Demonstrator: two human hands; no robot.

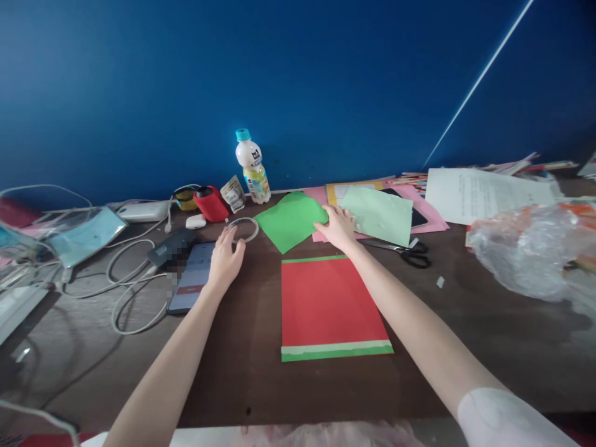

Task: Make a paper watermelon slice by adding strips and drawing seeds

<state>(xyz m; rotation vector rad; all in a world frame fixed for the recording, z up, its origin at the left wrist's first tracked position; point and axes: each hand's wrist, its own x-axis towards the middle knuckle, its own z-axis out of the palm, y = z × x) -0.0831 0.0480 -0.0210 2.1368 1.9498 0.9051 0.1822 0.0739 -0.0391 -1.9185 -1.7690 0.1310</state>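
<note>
My left hand (226, 259) rests over the right edge of a phone (193, 279), fingertips at the left side of a thin pale ring (254, 231) that looks like a tape roll. Its thumb and fingers are apart. My right hand (339, 226) lies with spread fingers at the right corner of a bright green paper sheet (289, 220), beside a pale green sheet (382, 214). In front of me lies a red paper sheet (330, 304) with a pale strip and green strips along its near edge and a green strip at its far edge.
Black scissors (410, 253) lie right of my right hand, partly under the pale green sheet. A bottle (254, 166) stands near the blue wall. Cables (116, 273) tangle at left; crumpled clear plastic (521, 248) and a printed page (484, 194) are at right.
</note>
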